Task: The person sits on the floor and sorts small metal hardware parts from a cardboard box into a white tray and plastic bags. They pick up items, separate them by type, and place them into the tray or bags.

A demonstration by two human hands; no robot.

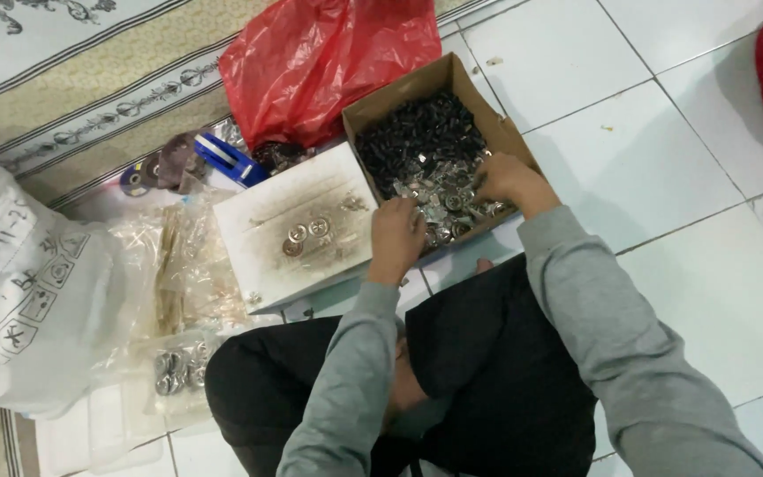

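Note:
A brown cardboard box [496,124] on the tiled floor holds a heap of small dark and silver metal parts [421,146]. My right hand [505,181] reaches into the near side of the heap, fingers curled among the silver pieces. My left hand [396,234] rests at the box's near left corner, fingers bent down onto the parts. What either hand grips is hidden. Beside the box lies a stained white board [267,243] with three round silver pieces [304,237] on it.
A red plastic bag [320,57] lies behind the box. Clear plastic bags [183,283], one with round metal pieces [178,369], and a large white sack [28,283] sit to the left. A blue and white tool [227,159] lies near a patterned mat [90,79].

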